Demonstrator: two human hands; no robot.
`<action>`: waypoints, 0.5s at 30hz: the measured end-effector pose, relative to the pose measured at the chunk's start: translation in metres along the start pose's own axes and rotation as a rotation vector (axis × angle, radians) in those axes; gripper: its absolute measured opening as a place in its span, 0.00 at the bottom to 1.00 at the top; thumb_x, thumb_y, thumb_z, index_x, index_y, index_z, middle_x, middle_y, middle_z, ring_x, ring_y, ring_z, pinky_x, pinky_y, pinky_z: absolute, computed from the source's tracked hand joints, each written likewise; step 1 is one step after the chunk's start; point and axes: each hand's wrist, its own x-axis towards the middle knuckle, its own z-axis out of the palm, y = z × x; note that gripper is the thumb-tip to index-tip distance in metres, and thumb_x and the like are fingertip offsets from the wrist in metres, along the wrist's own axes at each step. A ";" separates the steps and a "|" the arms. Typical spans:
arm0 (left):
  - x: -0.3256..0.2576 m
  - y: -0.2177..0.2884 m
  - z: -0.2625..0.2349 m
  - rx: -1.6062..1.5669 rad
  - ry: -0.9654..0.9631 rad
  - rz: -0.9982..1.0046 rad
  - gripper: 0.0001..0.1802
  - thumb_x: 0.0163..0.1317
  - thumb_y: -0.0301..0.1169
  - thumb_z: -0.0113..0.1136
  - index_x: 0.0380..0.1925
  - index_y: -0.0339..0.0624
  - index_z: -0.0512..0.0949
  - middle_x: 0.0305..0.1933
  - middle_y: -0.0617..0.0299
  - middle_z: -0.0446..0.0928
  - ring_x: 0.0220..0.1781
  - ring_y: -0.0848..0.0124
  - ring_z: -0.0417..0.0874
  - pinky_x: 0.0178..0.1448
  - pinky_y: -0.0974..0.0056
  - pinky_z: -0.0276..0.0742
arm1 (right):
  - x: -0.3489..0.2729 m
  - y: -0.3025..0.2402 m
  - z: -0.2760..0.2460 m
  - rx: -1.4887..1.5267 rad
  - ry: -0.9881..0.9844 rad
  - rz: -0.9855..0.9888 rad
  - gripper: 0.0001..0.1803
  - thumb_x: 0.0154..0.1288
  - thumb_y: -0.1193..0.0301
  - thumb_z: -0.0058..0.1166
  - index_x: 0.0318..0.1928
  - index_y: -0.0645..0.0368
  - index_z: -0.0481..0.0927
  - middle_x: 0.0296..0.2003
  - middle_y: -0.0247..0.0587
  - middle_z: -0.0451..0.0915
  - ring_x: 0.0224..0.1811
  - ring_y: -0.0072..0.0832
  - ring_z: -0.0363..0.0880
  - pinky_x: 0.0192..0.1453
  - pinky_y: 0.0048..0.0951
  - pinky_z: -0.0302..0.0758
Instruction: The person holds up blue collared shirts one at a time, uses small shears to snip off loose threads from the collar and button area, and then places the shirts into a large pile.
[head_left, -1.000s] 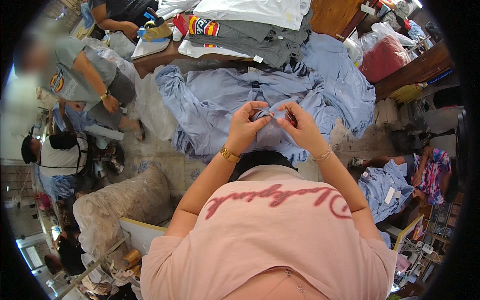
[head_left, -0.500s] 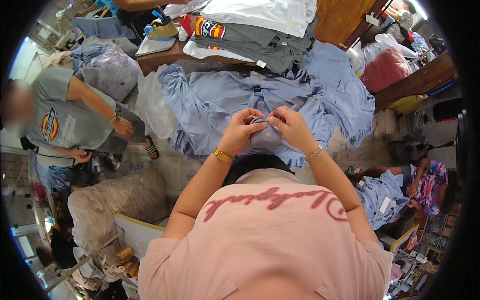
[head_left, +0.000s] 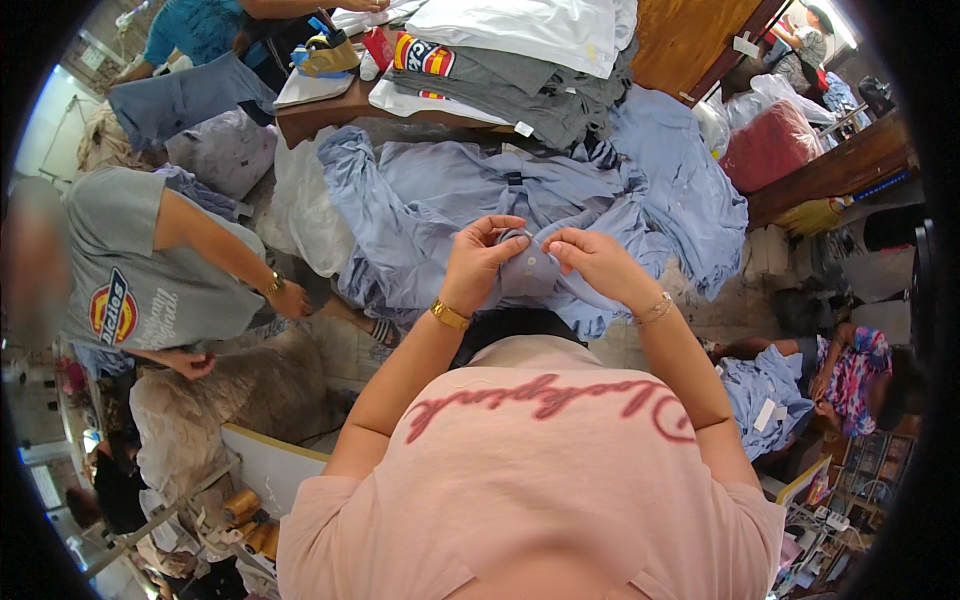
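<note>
A light blue button shirt (head_left: 440,185) lies spread across my lap and the surface before me, its collar label toward the far side. My left hand (head_left: 478,262) is closed, pinching a folded edge of the cloth between thumb and fingers. Small pale buttons (head_left: 531,262) show on the fabric just right of those fingertips. To the right, a short gap from the pinched edge, my right hand (head_left: 600,262) has thumb and index finger pressed together. Whatever that pinch holds, if anything, is too small to make out.
Folded grey and white shirts (head_left: 520,80) are stacked on a wooden table (head_left: 310,125) ahead. More blue garments (head_left: 680,180) hang at the right. A person in a grey shirt (head_left: 170,260) stands at left, near a plastic-wrapped bundle (head_left: 250,390). Another person (head_left: 850,380) sits at right with blue cloth.
My right hand has drawn away to the right from the cloth edge; my left hand keeps its pinch. The person in grey at left has shifted closer.
</note>
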 end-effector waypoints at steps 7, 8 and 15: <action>0.002 -0.002 0.000 0.039 -0.011 -0.023 0.12 0.50 0.20 0.59 0.37 0.33 0.75 0.33 0.61 0.77 0.32 0.78 0.77 0.37 0.74 0.72 | 0.003 0.000 0.005 -0.049 0.081 -0.001 0.16 0.62 0.64 0.41 0.38 0.63 0.75 0.22 0.43 0.75 0.25 0.30 0.74 0.32 0.29 0.69; 0.001 -0.002 0.001 0.042 -0.018 -0.025 0.12 0.50 0.20 0.59 0.38 0.33 0.75 0.33 0.61 0.77 0.32 0.78 0.77 0.38 0.74 0.72 | 0.003 0.000 0.005 -0.046 0.086 0.006 0.16 0.62 0.64 0.40 0.38 0.64 0.75 0.22 0.43 0.75 0.25 0.30 0.74 0.32 0.29 0.69; 0.006 -0.005 0.004 0.026 -0.028 -0.058 0.12 0.50 0.21 0.59 0.37 0.33 0.76 0.34 0.61 0.77 0.33 0.77 0.76 0.39 0.74 0.73 | 0.007 0.009 0.002 -0.015 0.085 0.028 0.14 0.63 0.66 0.41 0.39 0.63 0.75 0.19 0.32 0.71 0.24 0.19 0.67 0.31 0.22 0.65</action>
